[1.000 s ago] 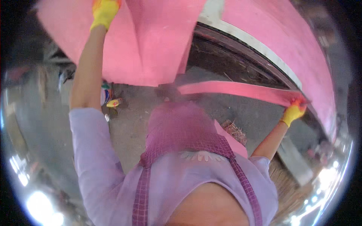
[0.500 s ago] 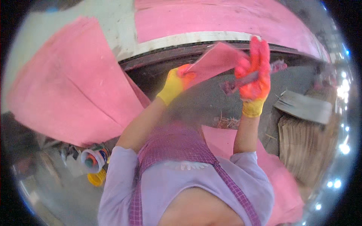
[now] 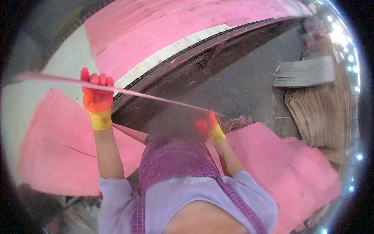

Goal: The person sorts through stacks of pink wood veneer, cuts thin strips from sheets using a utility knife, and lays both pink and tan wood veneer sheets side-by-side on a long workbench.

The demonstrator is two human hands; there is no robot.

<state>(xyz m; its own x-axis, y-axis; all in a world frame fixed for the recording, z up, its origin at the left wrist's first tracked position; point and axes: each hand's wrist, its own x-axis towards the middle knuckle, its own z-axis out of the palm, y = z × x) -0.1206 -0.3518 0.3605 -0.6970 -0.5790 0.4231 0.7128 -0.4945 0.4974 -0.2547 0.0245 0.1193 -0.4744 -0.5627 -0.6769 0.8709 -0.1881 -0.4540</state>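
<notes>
The pink sheet (image 3: 156, 96) you are handling shows almost edge-on, a thin line running from the far left of the view, through your raised left hand, down to your right hand near the middle. Your left hand (image 3: 97, 97), in an orange and yellow glove, is lifted high with the forearm nearly upright and the elbow bent below it; its fingers (image 3: 95, 80) curl over the top edge of the sheet, so the grip is closed around that edge. Your right hand (image 3: 208, 125), gloved the same way, sits lower and closer to your chest, the forearm angled up from the elbow; it meets the sheet's lower right end, and the fingers appear wrapped on it, though blur there hides how tightly. The sheet tilts, high on your left and low on your right, held in the air well apart from the floor. Below and to your left lies a wide pink panel (image 3: 58, 148), and another pink panel (image 3: 288, 167) lies to your right. Beyond the sheet a long pink board (image 3: 175, 31) with a pale strip (image 3: 171, 52) along its near edge spans the view. A stack of brown veneer (image 3: 319, 113) stands at the right.
</notes>
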